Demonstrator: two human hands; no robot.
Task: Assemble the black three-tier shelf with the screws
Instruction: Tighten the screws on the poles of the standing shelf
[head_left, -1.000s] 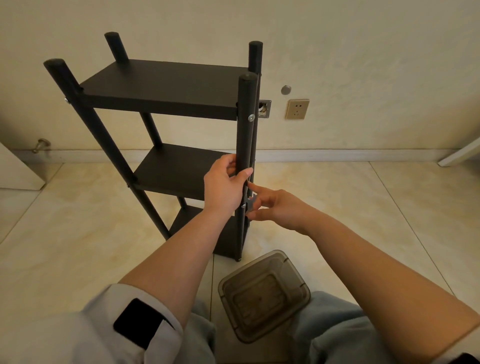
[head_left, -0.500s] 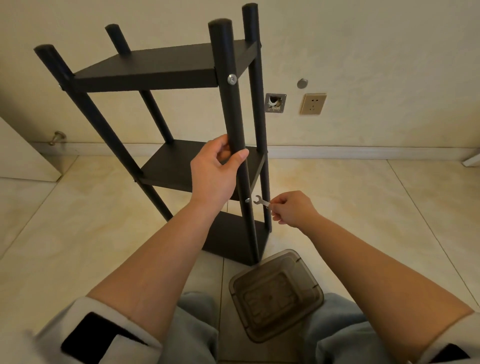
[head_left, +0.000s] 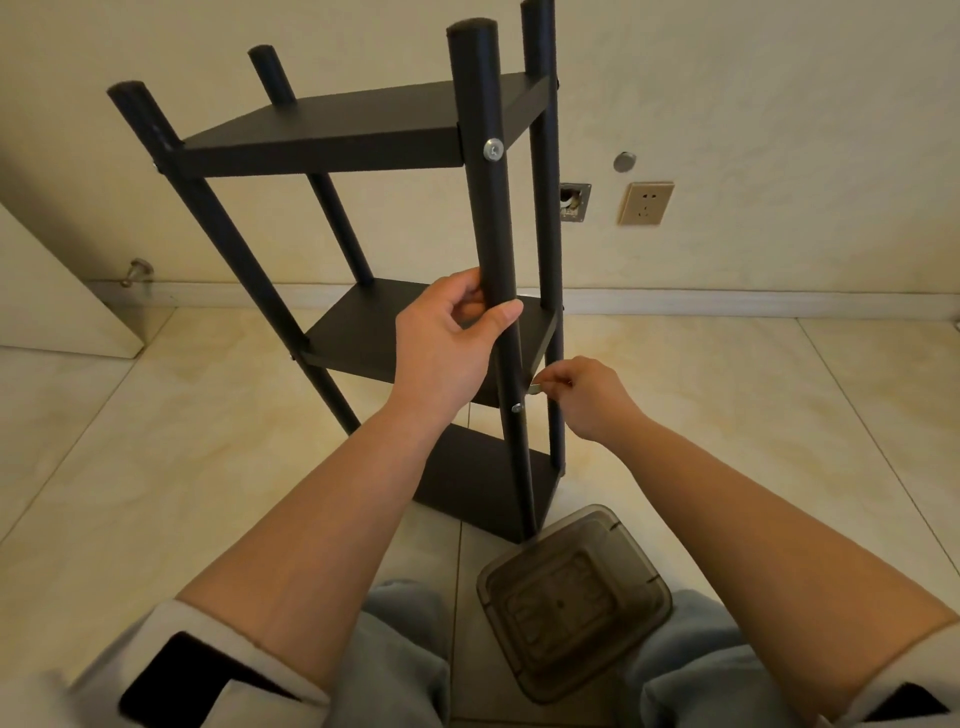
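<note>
The black three-tier shelf (head_left: 337, 132) stands on the tiled floor, with four round posts and three boards. My left hand (head_left: 447, 343) grips the nearest post (head_left: 485, 223) just above the middle board. A silver screw (head_left: 493, 149) sits in that post at the top board, and a smaller screw (head_left: 517, 407) shows at the middle board. My right hand (head_left: 584, 392) pinches a small metal wrench (head_left: 535, 387), whose tip is just above and right of the lower screw.
A smoky translucent plastic container (head_left: 574, 597) lies on the floor between my knees, close to the shelf's bottom corner. The wall behind carries a socket (head_left: 645, 202) and an open wall box (head_left: 574, 201). A white door edge (head_left: 62, 306) is at the left.
The shelf has been turned so the near post faces me and shows both screws. My right hand came off the post holding the wrench and now brings it near the lower screw.
</note>
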